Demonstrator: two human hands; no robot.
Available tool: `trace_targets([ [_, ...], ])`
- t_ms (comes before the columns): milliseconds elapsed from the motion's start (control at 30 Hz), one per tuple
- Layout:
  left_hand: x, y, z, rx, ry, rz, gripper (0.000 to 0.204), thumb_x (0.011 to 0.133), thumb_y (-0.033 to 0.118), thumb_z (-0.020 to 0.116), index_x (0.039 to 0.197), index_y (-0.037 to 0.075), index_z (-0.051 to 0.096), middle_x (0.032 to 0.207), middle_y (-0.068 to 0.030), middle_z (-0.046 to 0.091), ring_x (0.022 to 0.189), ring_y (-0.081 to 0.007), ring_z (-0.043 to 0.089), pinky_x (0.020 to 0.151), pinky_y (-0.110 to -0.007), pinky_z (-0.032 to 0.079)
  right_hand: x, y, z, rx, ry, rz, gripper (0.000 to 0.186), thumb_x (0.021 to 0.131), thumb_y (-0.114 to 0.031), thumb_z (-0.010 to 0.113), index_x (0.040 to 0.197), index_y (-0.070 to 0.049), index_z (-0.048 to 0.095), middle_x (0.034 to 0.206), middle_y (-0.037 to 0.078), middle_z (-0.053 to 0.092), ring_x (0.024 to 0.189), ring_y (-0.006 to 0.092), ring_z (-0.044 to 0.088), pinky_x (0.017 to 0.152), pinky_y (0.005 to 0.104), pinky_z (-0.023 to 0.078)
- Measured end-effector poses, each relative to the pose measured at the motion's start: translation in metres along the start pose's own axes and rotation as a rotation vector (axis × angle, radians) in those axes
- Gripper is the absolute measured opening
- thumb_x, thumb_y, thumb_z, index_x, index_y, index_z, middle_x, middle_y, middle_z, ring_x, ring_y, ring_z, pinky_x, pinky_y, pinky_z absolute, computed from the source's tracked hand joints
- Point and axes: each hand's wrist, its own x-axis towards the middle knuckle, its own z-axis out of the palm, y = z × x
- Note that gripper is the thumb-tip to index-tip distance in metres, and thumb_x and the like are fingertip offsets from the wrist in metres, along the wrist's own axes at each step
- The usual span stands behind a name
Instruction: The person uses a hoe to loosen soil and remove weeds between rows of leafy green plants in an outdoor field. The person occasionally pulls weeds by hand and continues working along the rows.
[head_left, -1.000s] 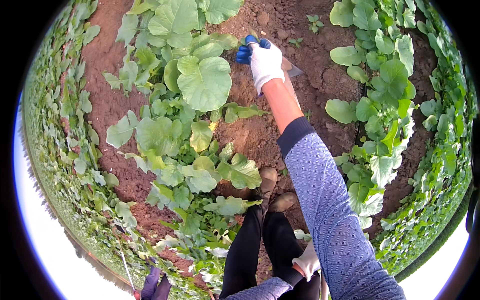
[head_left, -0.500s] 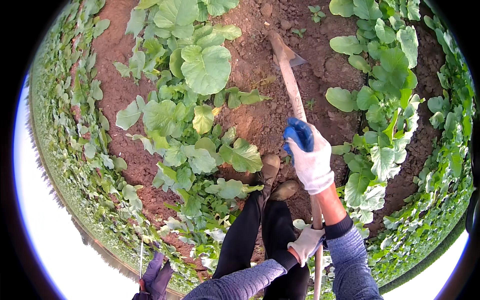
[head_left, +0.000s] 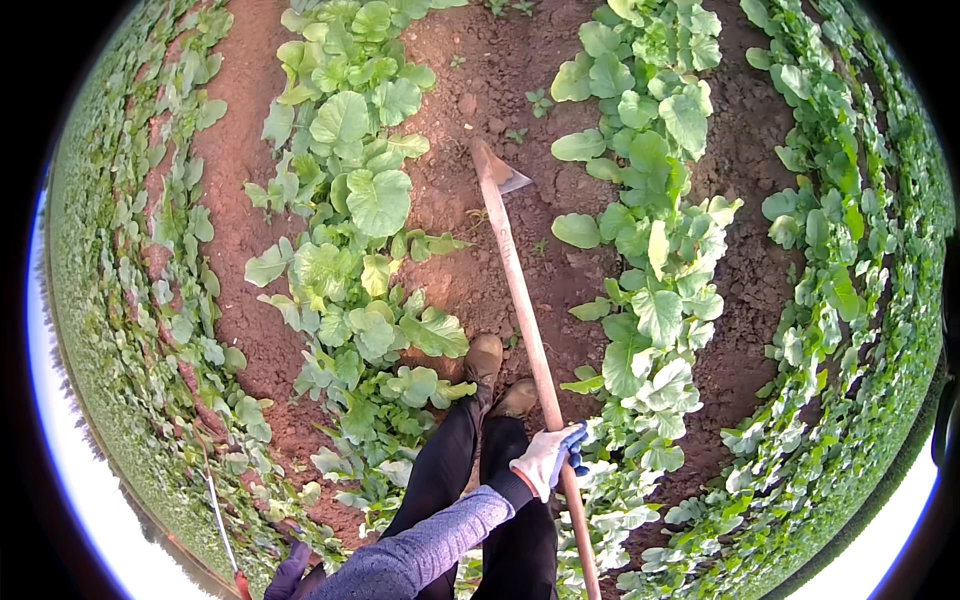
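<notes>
My left hand [head_left: 546, 460], in a white and blue work glove, is wrapped round the wooden handle of a hoe [head_left: 525, 310]. The handle slants from the lower edge up toward the far soil. At its far end the metal blade [head_left: 514, 181] rests at the ground between two rows of leafy plants. Nothing of my right hand or forearm shows in the view.
A leafy crop row [head_left: 375, 200] stands on the left of the hoe, another crop row [head_left: 640, 240] on the right. Small weeds [head_left: 539, 102] grow in the brown soil between. My brown shoes [head_left: 485, 358] are beside the handle. A thin rod [head_left: 217, 515] lies lower left.
My right hand has let go of the handle and left the view. My left hand still grips the hoe. The view has shifted, so the hoe and rows appear farther left.
</notes>
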Motion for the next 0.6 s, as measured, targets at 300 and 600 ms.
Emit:
trace_targets([
  [300,-0.065,0.085,0.114,0.249,0.187,0.695,0.024,0.089,0.032,0.066,0.078,0.014,0.055,0.055,0.0046,0.045,0.041,-0.012,0.044,0.037,-0.033,0.04,-0.035,-0.128,-0.038,0.329,0.048,-0.167,0.038,0.082,-0.044,0.068,0.098,-0.01,0.071,0.072,0.015,0.068,0.068,0.0216,0.068,0.059,0.0387,0.049],
  [600,-0.056,-0.02,0.081,0.387,0.442,0.466,0.023,0.084,0.027,0.069,0.071,0.013,0.057,0.052,0.0035,0.045,0.039,-0.0145,0.043,0.037,-0.033,0.04,-0.113,-0.069,-0.011,0.224,0.109,-0.192,0.042,0.081,-0.044,0.068,0.096,-0.005,0.07,0.076,0.015,0.069,0.074,0.0267,0.068,0.063,0.0405,0.051],
])
